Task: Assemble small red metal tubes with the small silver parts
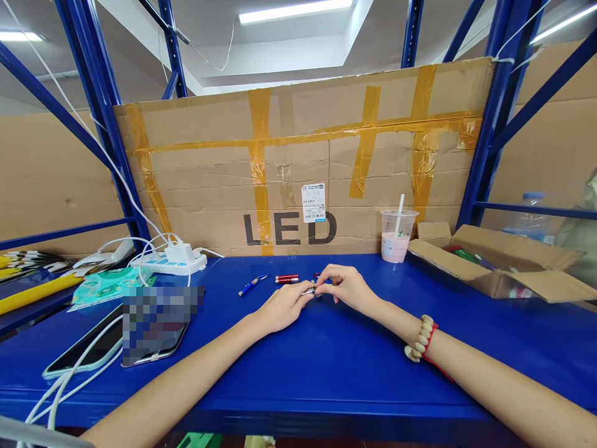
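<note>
My left hand [284,306] lies low over the blue tabletop, its fingers closed on a small silvery cylindrical piece [308,290]. Against that piece's right end, my right hand [346,287] pinches with thumb and forefinger; the fingers hide most of what is between them. Just beyond my left hand lies a short, shiny red tube [286,279] with silver bands. A slim blue pen-like item with metal parts [253,285] rests at an angle to its left. Partly covered by my right fingers is a small red piece [316,275].
On the left are phones [86,342], white cables and a power strip [168,262]. A plastic cup with a straw [397,235] and an open cardboard box [494,258] stand at the back right. Taped cardboard [209,186] closes off the rear between blue posts.
</note>
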{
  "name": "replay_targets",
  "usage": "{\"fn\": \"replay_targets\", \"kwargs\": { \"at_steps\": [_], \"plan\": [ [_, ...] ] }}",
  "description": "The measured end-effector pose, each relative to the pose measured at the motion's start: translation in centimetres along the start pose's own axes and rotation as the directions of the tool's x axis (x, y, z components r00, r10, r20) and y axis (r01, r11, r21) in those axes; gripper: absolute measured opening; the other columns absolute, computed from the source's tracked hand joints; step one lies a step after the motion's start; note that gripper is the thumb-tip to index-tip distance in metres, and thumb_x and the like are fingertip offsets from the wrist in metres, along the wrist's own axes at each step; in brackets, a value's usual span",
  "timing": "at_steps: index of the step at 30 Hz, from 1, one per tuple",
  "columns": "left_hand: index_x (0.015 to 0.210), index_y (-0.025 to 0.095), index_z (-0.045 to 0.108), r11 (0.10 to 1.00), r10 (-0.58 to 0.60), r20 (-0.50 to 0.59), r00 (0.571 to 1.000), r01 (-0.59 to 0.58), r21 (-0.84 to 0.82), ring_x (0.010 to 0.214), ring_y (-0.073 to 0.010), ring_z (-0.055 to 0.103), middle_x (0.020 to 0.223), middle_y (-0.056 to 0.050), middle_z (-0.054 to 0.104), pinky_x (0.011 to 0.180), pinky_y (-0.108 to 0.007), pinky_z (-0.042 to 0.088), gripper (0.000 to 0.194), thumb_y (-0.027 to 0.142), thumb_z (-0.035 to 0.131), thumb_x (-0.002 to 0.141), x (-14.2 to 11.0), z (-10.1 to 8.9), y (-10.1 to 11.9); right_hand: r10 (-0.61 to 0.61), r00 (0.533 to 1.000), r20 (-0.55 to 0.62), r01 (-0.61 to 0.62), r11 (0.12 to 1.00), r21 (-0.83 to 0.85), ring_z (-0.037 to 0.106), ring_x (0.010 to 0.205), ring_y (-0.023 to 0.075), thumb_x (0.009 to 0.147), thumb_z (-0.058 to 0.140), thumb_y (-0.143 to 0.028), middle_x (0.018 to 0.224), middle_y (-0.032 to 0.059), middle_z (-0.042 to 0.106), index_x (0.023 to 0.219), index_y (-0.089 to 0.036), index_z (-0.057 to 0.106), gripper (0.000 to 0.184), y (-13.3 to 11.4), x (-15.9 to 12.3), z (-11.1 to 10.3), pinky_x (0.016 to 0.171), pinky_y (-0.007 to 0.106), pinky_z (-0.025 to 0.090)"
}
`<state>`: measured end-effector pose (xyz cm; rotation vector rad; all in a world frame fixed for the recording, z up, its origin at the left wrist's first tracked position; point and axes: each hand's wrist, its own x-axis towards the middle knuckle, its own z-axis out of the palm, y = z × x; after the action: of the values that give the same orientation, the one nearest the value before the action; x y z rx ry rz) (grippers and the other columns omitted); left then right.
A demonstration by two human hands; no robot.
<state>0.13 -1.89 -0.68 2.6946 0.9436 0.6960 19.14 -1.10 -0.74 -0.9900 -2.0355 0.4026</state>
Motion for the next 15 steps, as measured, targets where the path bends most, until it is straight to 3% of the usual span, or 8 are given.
{"fn": "replay_targets", "kwargs": {
  "at_steps": [9,15],
  "plan": [
    [0.100,0.018,0.047,0.996,-0.001,-0.005,1.000,0.001,-0.088,0.064,-0.0115,0.049,0.071,0.000,0.052,0.062,-0.022,0.036,0.022,0.028,0.030,0.089,-0.15,0.24,0.35,0.149,0.988,0.038,-0.152,0.984,0.092,0.049,0.039,0.0069,0.062,0.065,-0.042,0.062,0.0011,0.059,0.068,-0.014,0.062,0.029,-0.21,0.36,-0.13,0.043,0.020,0.036],
    [0.097,0.018,0.047,0.993,0.010,-0.052,0.999,-0.016,-0.114,0.068,-0.0111,0.050,0.073,0.000,0.053,0.064,-0.021,0.037,0.020,0.028,0.031,0.089,-0.20,0.31,0.46,0.136,0.989,0.058,-0.145,0.969,0.200,0.047,0.037,0.0068,0.061,0.066,-0.039,0.060,0.0026,0.059,0.066,-0.011,0.061,0.029,-0.69,0.38,-0.16,0.038,0.020,0.034]
  ]
}}
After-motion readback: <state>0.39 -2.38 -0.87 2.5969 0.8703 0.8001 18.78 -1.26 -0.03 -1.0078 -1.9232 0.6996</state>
